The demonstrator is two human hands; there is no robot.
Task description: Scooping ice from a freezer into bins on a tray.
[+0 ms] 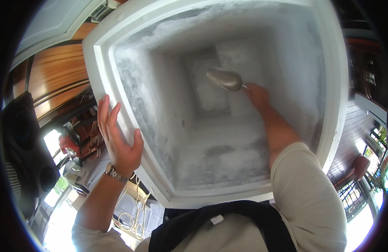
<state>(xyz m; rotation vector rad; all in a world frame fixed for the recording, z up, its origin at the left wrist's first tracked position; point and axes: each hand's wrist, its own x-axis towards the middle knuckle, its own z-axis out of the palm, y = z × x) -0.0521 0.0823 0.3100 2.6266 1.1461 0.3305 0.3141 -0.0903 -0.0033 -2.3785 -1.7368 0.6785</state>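
A chest freezer (334, 94) stands before me with its inside in view, the walls coated in white frost. My right hand (257, 95) reaches down into it and grips the thin handle of a metal scoop (227, 78). The scoop's bowl hangs over the freezer floor (209, 85), which looks frosted; the scoop appears to hold nothing, though its inside is partly turned away. My left hand (121, 135), with a metal-banded watch (116, 173) on the wrist, rests against the freezer's left rim with its fingers apart.
The freezer's raised lid (55, 25) seems to be at the upper left, near a wooden panel (61, 69). A black loudspeaker (27, 141) stands at the far left. A looped cord (137, 208) hangs below my left forearm. Wooden floorboards (351, 135) show at the right.
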